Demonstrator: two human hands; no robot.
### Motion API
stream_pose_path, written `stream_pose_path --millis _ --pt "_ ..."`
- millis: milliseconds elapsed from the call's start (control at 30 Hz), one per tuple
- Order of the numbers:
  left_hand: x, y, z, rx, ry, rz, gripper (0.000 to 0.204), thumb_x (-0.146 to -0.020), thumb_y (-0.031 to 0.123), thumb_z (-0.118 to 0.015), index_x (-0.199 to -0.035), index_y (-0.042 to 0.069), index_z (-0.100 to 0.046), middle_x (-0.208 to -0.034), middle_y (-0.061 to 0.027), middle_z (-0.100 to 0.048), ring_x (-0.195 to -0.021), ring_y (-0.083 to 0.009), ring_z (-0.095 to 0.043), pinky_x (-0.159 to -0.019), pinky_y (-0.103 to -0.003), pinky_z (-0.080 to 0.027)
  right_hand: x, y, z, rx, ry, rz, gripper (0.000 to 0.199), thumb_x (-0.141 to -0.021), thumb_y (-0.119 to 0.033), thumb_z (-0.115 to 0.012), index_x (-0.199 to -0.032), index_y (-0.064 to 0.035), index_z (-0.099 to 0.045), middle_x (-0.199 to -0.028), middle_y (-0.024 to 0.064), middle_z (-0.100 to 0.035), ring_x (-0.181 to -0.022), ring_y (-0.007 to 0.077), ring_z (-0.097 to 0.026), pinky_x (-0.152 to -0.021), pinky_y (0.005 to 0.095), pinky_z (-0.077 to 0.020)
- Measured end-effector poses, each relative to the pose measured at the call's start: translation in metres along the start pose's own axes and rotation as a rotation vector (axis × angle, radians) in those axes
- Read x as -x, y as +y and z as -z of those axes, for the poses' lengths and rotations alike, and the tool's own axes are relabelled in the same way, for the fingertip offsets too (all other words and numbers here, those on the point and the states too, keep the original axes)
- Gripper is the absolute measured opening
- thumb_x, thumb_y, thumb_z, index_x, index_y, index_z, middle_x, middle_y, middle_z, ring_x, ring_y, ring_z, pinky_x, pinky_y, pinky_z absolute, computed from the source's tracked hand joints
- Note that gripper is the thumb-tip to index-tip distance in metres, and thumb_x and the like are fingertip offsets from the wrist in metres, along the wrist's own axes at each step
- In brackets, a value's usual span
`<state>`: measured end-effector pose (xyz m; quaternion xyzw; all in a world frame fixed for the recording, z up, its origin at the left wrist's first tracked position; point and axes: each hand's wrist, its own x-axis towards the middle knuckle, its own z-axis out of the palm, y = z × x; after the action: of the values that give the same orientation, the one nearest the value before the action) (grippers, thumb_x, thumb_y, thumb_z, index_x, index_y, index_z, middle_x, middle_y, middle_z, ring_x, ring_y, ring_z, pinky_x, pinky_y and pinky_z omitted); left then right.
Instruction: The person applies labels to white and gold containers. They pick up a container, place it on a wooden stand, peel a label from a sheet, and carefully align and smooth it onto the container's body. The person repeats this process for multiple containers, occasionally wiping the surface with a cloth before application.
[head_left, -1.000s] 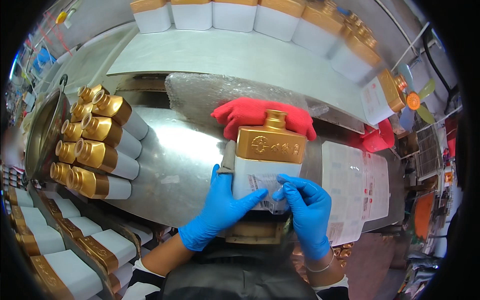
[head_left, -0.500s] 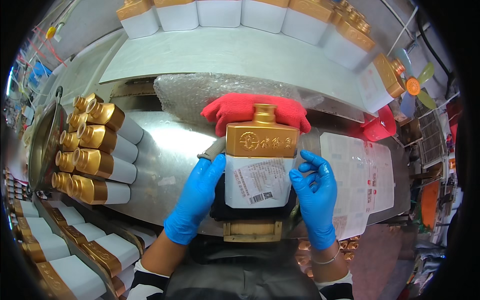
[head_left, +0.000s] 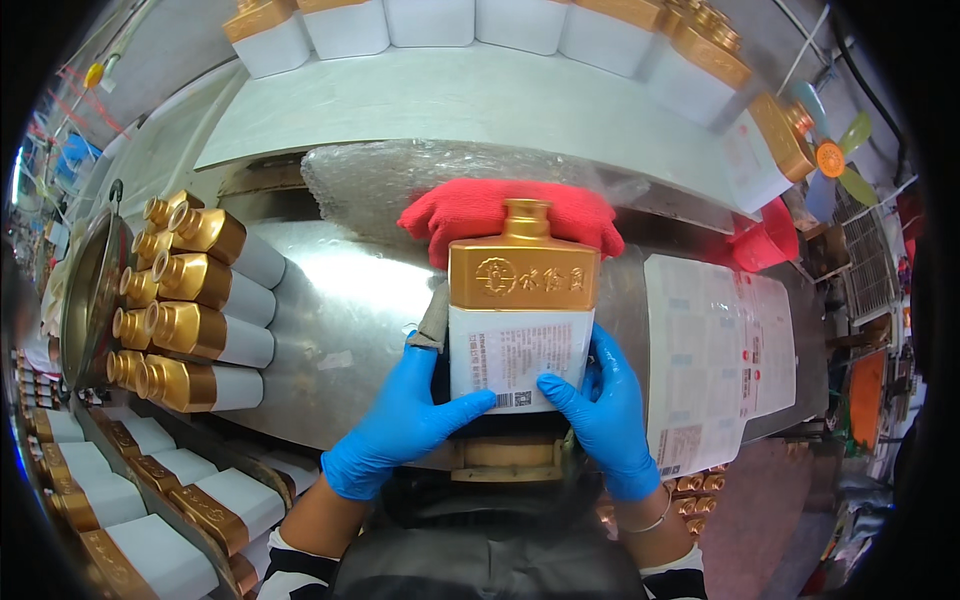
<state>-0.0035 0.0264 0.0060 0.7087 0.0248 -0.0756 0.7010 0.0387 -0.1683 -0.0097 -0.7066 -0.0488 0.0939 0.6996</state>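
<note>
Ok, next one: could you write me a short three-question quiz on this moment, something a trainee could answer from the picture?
1. True or false: the printed sheets lie to the person's right of the gold-and-white bottle.
2. Multiple choice: where on the bottle are the thumbs of the left hand and right hand?
A) at the neck
B) on the gold upper part
C) at the lower white front
3. Fill in the colour: the bunched fabric just beyond the bottle is ____.

Key: 1. True. 2. C. 3. Red.
</note>
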Motion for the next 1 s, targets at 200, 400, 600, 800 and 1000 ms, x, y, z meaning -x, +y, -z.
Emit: stream_pose_path --millis 200,400,600,800,1000 --pt "-0.009 0.008 -0.004 0.245 0.109 0.08 0.074 -0.082 0.009 -0.064 -0.142 0.002 -0.021 -0.132 -0.0166 -0.042 -0.117 -0.0222 -0.046 -0.097 -0.035 -0.04 -0.005 -0.003 0.006 0.072 -0.034 -0.116 0.065 -0.075 -0.021 -0.075 -0.126 0.0036 -0.044 -0.09 0.0041 -0.059 -0.056 0.0014 -0.037 -0.051 0.0173 -0.035" --pt "-0.013 0.0 -0.017 0.297 0.228 -0.003 0.064 -0.087 0.008 -0.059 -0.14 0.0 -0.025 -0.127 -0.0147 -0.046 -0.113 -0.0195 -0.049 -0.094 -0.032 -0.043 -0.009 -0.004 0.002 0.09 0.025 -0.135 0.061 -0.075 -0.024 -0.075 -0.121 0.0046 -0.048 -0.086 0.0034 -0.059 -0.054 0.0014 -0.036 -0.049 0.0176 -0.0344" --pt "-0.017 -0.002 -0.024 0.247 0.321 -0.034 0.057 -0.088 0.01 -0.058 -0.136 -0.001 -0.03 -0.122 -0.0141 -0.05 -0.108 -0.0184 -0.052 -0.091 -0.03 -0.044 -0.009 -0.007 -0.002 0.053 0.057 -0.142 0.06 -0.075 -0.026 -0.075 -0.119 0.0054 -0.049 -0.083 0.0035 -0.059 -0.054 0.0016 -0.036 -0.049 0.0177 -0.0345" --pt "-0.011 -0.006 -0.023 0.212 0.268 -0.004 0.064 -0.084 0.011 -0.063 -0.136 0.0 -0.028 -0.12 -0.0156 -0.051 -0.108 -0.0197 -0.053 -0.089 -0.032 -0.047 -0.01 -0.006 0.001 0.063 0.035 -0.129 0.058 -0.076 -0.025 -0.074 -0.118 0.0055 -0.049 -0.084 0.003 -0.058 -0.055 0.0012 -0.036 -0.049 0.0171 -0.034" --pt "-0.015 0.0 -0.025 0.23 0.276 0.001 0.065 -0.082 0.009 -0.066 -0.135 0.0 -0.029 -0.118 -0.0168 -0.052 -0.104 -0.0214 -0.057 -0.085 -0.032 -0.05 -0.01 -0.006 -0.001 0.033 0.043 -0.146 0.055 -0.078 -0.024 -0.073 -0.119 0.0048 -0.05 -0.084 0.0029 -0.058 -0.056 0.0012 -0.037 -0.051 0.0169 -0.0344"
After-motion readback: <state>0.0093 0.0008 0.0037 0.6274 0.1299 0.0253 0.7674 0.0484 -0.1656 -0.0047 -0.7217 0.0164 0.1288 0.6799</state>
